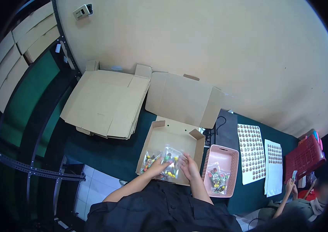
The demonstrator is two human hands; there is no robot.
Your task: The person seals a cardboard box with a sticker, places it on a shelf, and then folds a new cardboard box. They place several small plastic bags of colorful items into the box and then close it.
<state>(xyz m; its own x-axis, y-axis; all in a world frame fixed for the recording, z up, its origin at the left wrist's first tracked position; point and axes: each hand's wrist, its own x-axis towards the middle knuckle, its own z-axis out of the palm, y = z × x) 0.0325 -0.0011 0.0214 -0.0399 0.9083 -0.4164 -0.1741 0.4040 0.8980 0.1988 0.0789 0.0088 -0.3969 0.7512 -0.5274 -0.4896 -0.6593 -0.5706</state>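
Note:
An open cardboard box [174, 136] stands in front of me, its lid [181, 96] raised against the wall. Inside, near its front edge, lie clear bags of colourful small pieces. My left hand [159, 168] is at the left side of one clear bag [171, 158], its fingers partly hidden against the plastic. Beside that bag on the right is my right hand [188, 168], palm turned inward and fingers apart, holding nothing. Another bag [147, 161] rests in the box's left front corner. More filled bags [218, 181] lie in the pink basket [232, 156].
Flattened cardboard boxes [104, 100] are stacked at left, beside a dark shelving frame [36, 170]. Sticker sheets [251, 154] lie right of the pink basket. A red basket [305, 157] stands farther right, near a seated person [299, 205] holding a phone.

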